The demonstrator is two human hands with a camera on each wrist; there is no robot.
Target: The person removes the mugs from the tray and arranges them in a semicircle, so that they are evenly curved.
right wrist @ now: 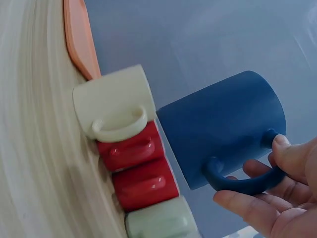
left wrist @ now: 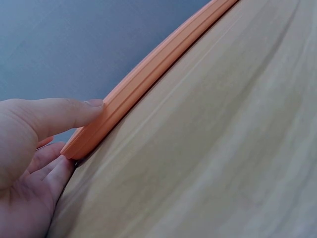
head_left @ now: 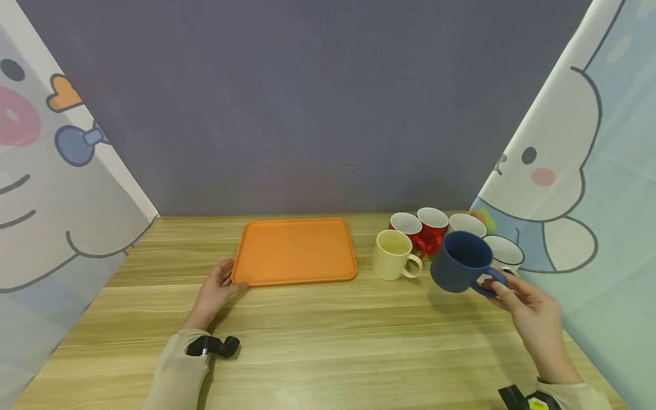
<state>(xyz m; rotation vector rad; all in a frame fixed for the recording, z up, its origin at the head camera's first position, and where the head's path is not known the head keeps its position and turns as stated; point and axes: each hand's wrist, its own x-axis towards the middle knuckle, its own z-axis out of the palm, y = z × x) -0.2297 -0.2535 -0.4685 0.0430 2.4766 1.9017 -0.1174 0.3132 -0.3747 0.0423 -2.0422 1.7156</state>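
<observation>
My right hand (head_left: pixel 535 313) grips the handle of a dark blue mug (head_left: pixel 459 265), which hangs upright and slightly tilted above the table. In the right wrist view, thumb and fingers wrap the handle of this mug (right wrist: pixel 223 126). My left hand (head_left: pixel 216 290) holds the near left corner of an orange rectangular tray (head_left: pixel 299 253). The left wrist view has its thumb on the front of the tray rim (left wrist: pixel 133 82) and its fingers round the side. A pale yellow mug (head_left: pixel 388 259) stands between the tray and the blue mug.
Behind the yellow mug are two red mugs (head_left: pixel 406 223) with white insides. A cream mug (head_left: pixel 467 224) and a white mug with a dark rim (head_left: pixel 504 250) stand partly hidden behind the blue one. A grey panel (head_left: pixel 318 114) rises at the back; printed cloths (head_left: pixel 553 171) flank the wooden table (head_left: pixel 328 347).
</observation>
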